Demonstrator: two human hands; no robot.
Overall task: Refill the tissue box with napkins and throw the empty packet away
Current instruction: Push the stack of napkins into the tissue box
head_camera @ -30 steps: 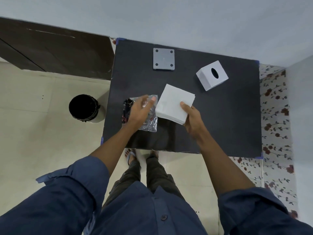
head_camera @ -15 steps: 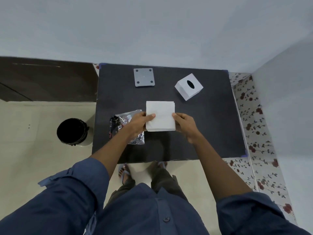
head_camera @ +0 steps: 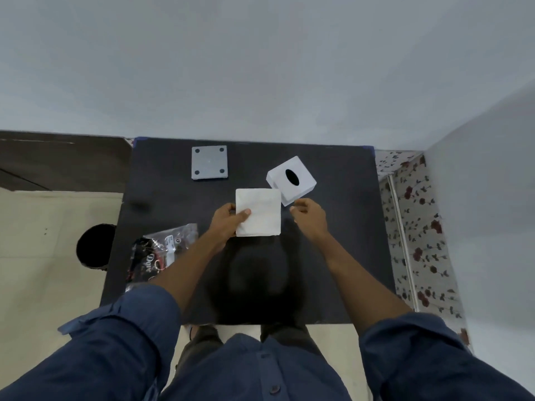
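While the left hand (head_camera: 228, 224) pinches the napkin stack (head_camera: 258, 212) at its left edge, thumb on top, keeping it squared above the dark table (head_camera: 341, 241), the right hand (head_camera: 308, 218) hangs free and loosely curled just beside the tissue box (head_camera: 291, 180), probably ready to take it. The packet (head_camera: 162, 253) lies discarded at the table's left, near the bin (head_camera: 94, 246).

A dark blue button-up shirt (head_camera: 260, 369) (sleeves (head_camera: 127, 328) rolled to the elbows), dark trousers (head_camera: 202, 340), forearms bare.
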